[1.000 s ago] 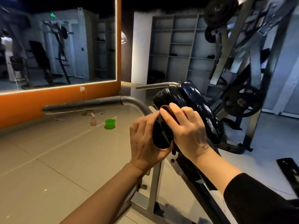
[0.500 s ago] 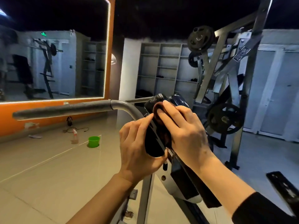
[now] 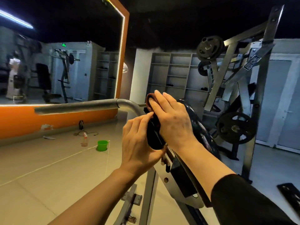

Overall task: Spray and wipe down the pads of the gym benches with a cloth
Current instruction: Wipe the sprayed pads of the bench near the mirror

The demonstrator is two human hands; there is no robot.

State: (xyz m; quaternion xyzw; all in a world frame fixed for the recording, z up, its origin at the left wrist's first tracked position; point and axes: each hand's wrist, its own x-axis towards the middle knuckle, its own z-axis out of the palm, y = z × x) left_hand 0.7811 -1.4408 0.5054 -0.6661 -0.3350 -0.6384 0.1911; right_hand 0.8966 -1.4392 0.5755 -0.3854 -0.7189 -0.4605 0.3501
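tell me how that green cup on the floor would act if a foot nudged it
The green cup looks like thin plastic, so probably light and apt to slide on the glossy floor tiles. It stands upright and squat, so tipping seems less likely; whether it holds liquid cannot be seen.

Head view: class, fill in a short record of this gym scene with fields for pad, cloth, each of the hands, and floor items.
pad: black bench pad, glossy, tilted on a metal frame
cloth: dark reddish cloth at the pad's upper end
right hand: fingers straight, pressing the cloth on the pad
left hand: grips the pad's near edge from the side
floor items: spray bottle standing beside a green cup, apart from the bench
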